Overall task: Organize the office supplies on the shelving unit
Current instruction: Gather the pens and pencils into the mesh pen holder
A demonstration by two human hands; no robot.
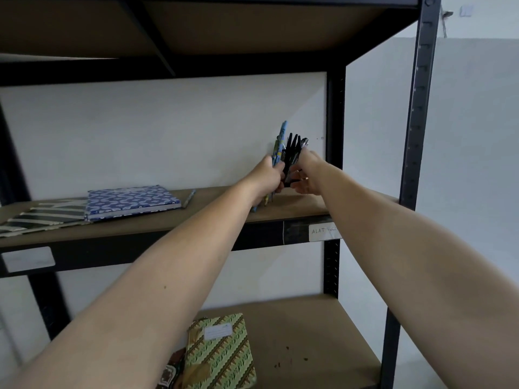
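Above the shelf (295, 211) | blue pencils (280, 141) were clasped in left grip (268, 178) | black pens (293, 153) were clasped in right grip (307, 175), alongside.

Two hands (266, 178) on one pen bundle (289, 153), pens too bunched to count; three notebooks (132, 202); two labels (323, 231).
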